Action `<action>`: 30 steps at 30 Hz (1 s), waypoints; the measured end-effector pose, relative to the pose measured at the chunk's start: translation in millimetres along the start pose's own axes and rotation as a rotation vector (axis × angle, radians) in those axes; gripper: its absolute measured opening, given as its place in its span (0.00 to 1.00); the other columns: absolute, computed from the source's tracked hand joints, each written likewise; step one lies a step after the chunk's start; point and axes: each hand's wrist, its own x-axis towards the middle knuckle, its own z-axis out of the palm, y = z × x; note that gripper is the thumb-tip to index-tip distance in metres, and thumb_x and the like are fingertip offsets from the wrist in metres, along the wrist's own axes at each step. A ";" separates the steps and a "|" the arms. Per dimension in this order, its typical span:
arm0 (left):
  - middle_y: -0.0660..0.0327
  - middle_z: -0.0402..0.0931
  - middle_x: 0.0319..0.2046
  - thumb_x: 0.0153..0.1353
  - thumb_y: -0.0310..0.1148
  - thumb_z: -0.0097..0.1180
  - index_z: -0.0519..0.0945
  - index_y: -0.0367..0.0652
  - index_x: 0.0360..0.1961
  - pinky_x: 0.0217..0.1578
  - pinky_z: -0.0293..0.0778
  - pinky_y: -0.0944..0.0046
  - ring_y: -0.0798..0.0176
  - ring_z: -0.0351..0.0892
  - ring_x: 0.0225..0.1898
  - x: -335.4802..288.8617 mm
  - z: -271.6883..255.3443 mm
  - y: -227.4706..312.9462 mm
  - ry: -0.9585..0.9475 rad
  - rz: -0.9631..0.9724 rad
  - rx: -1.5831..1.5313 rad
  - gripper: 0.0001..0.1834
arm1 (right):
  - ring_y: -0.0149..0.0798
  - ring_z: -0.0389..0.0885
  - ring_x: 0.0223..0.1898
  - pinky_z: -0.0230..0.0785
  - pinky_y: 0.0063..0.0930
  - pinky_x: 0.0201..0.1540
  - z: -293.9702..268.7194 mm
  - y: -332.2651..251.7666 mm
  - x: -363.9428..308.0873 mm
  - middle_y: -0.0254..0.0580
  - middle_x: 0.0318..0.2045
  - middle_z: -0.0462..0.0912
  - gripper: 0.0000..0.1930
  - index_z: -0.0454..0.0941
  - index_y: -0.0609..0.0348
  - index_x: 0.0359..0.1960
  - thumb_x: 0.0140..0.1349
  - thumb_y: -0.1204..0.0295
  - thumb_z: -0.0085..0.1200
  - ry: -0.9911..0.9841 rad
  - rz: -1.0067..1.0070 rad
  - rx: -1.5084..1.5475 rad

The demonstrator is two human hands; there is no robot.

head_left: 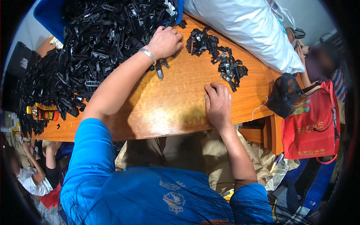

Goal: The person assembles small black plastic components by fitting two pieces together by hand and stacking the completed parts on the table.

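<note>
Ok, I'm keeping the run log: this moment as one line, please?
left hand: at black parts heap, grip unclear; right hand: near edge of table; smaller pile: beyond right hand; blue bin: holding black parts

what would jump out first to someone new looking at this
Probably the huge heap of black plastic parts at the upper left, with the left hand at its right edge. Next might come the bulging white sack across the table's far right side, with a much smaller pile of black pieces nearby. The bright red bag also stands out at the table's right end.
</note>
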 end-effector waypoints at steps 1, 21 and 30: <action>0.60 0.85 0.49 0.72 0.45 0.60 0.87 0.49 0.52 0.63 0.69 0.47 0.55 0.80 0.58 -7.9 -5.0 -0.8 -0.076 -0.006 0.033 0.16 | 0.56 0.76 0.60 0.68 0.51 0.61 0.4 0.0 -0.2 0.51 0.57 0.79 0.16 0.83 0.58 0.57 0.68 0.74 0.60 0.003 -0.003 0.001; 0.59 0.80 0.65 0.69 0.46 0.64 0.86 0.51 0.61 0.77 0.60 0.46 0.51 0.67 0.76 -62.8 -27.2 -6.3 0.005 -0.067 -0.115 0.23 | 0.61 0.81 0.64 0.72 0.52 0.70 98.3 29.6 303.8 0.59 0.60 0.84 0.19 0.87 0.51 0.60 0.70 0.62 0.62 -0.148 0.089 -0.004; 0.60 0.80 0.65 0.70 0.47 0.64 0.87 0.51 0.60 0.77 0.59 0.47 0.53 0.67 0.76 -65.1 -22.5 -9.0 -0.002 -0.081 -0.119 0.22 | 0.56 0.86 0.57 0.78 0.50 0.61 116.5 38.7 314.4 0.52 0.52 0.90 0.13 0.89 0.48 0.51 0.67 0.63 0.66 -0.298 0.156 -0.049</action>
